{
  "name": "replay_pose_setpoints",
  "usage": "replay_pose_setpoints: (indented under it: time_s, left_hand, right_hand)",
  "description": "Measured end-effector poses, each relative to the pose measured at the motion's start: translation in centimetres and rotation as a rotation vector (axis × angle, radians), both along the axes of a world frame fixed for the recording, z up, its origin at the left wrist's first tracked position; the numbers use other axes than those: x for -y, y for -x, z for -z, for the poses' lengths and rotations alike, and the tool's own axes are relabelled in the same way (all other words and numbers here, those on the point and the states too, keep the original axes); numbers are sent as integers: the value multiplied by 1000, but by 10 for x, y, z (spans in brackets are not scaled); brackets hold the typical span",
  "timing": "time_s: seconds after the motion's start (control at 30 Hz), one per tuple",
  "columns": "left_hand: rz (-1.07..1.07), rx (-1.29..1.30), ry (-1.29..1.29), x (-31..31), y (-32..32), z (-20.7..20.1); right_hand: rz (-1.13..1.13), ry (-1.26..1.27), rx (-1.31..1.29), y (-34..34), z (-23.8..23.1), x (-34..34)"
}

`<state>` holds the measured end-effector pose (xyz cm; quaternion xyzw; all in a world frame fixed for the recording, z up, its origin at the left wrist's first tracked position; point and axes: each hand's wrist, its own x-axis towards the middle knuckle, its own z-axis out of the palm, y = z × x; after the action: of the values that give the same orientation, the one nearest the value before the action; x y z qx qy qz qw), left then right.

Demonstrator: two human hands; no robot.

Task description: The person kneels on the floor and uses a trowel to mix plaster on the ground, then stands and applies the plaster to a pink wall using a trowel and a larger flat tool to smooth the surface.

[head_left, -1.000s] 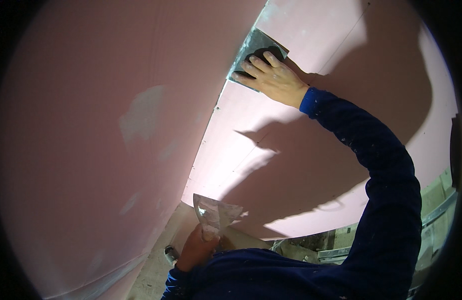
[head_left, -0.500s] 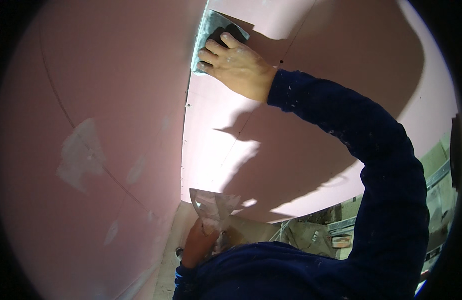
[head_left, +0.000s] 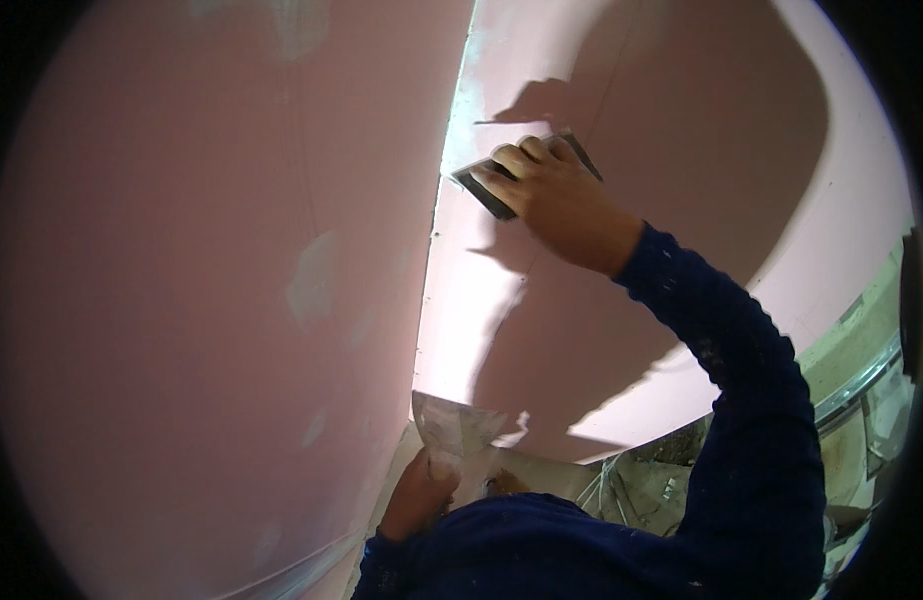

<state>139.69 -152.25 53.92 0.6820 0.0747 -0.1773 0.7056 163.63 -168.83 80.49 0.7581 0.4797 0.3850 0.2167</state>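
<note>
1. Right hand (head_left: 571,212): fingers bent, gripping blade (head_left: 489,196). Blade sits under fingers, sticking out both sides, left end beside seam (head_left: 433,235). Thumb hidden.
2. Left hand (head_left: 419,494), near: closed on scraper (head_left: 451,424); plate extends far of fingers.

Light uneven from where I stand. Right-hand pink wall (head_left: 456,320): strong white glare beside its left edge, nearly washed out toward the lower corner. Light strikes from the person's side, throwing a large dark shadow (head_left: 721,140) across much of it. Left-hand pink wall (head_left: 181,210): dimmer, evenly lit, little contrast. Right hand (head_left: 571,205) partly shaded, slightly soft; left hand (head_left: 419,497) duller. Fisheye distortion bends the walls' edges; surrounding rim falls to black.
</note>
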Motion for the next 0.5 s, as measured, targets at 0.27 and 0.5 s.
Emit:
replay_pose_setpoints:
  time_s: [0.27,0.5]
  left_hand:
    - [135,65,-72,-21,6,-25]
    - [280,40,71,-48,5,-36]
  right_hand:
    - [-230,-308,-1129,107,68,51]
    - [-339,-459,-1531,163,160,61]
